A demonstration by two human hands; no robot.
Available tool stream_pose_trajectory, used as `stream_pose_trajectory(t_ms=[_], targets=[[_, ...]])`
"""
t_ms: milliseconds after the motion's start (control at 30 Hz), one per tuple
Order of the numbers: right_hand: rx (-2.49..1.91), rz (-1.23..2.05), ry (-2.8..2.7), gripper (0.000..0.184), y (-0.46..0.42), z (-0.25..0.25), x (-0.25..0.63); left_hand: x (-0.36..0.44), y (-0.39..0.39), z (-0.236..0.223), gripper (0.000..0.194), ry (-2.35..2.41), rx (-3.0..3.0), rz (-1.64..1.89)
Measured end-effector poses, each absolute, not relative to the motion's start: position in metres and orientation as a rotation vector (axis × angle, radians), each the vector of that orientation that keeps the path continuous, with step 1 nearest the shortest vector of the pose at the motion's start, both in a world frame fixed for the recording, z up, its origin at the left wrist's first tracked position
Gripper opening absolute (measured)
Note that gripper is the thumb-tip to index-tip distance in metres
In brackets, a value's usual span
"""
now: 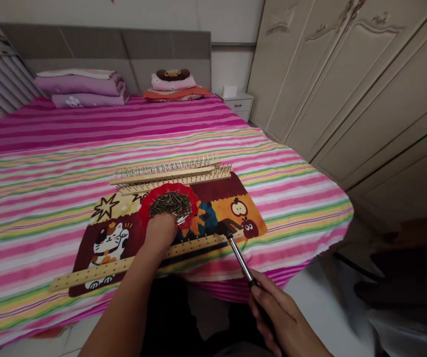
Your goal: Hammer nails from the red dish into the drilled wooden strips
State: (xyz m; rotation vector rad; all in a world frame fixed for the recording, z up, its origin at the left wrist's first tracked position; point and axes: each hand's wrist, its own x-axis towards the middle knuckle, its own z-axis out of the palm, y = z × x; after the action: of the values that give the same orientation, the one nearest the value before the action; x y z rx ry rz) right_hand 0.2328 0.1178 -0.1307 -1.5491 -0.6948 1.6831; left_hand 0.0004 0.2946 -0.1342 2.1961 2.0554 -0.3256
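Observation:
My left hand reaches down into a red scalloped bowl heaped with nails; its fingers are hidden behind the back of the hand. My right hand is wrapped round the black grip of a hammer with a shiny metal shaft. The hammer's dark head rests at the right part of a long wooden strip. Rows of small holes run along this strip, and several nails stand in its right part. Under the bowl and strip lies a patterned mat with a cat and apples.
Behind the bowl lie wooden strips bristling with upright nails. All this rests on a bed with a striped sheet. Folded bedding is stacked by the headboard. A wardrobe stands along the right side.

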Motion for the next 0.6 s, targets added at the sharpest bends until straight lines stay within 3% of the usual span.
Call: stream_pose_trajectory(t_ms=[200, 400, 500, 600], targets=[[-1.539, 1.675, -0.719, 0.055, 0.118, -0.132, 0.233, -0.011, 0.296, -0.132, 0.028, 2.095, 2.177, -0.099], [-1.545, 1.676, -0.716, 0.05, 0.118, -0.13, 0.232, -0.03, 0.285, -0.127, 0.019, 1.891, 1.652, 0.667], [-1.538, 1.696, -0.73, 0.05, 0.117, -0.129, 0.233, -0.036, 0.272, -0.125, 0.035, 1.597, 1.271, 1.003], [-1.529, 1.718, -0.738, 0.052, 0.116, -0.128, 0.234, -0.041, 0.257, -0.122, 0.04, 1.469, 1.002, 1.073]])
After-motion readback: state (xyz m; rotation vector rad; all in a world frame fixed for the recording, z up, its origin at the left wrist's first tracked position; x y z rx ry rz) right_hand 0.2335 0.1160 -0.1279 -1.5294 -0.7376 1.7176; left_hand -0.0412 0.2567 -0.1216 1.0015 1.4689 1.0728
